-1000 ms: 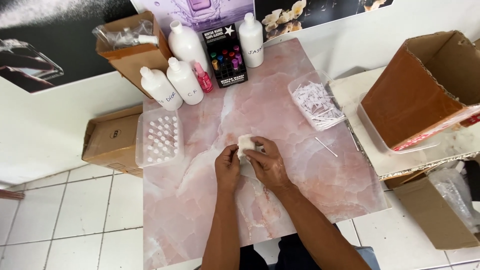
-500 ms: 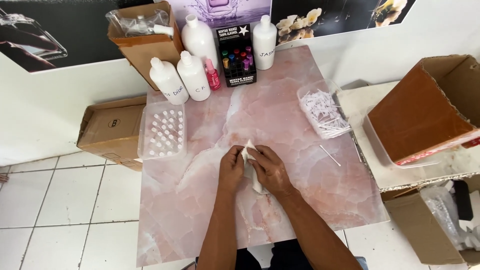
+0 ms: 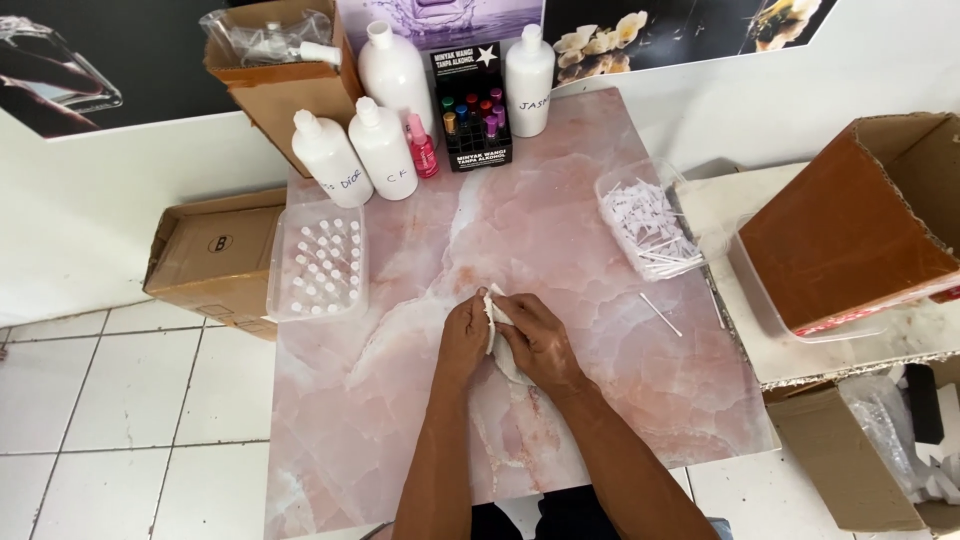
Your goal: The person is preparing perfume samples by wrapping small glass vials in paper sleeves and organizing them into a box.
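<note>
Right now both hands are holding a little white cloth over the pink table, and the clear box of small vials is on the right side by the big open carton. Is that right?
Not quite. The head view shows the clear box of small vials on the left side, beside the closed cardboard box. Both hands, left hand and right hand, do hold the white cloth over the pink table.

A small crumpled white cloth sits bunched between the left hand and right hand, both closed around it. It rests low against the pink marble tabletop, near that top's middle.
</note>
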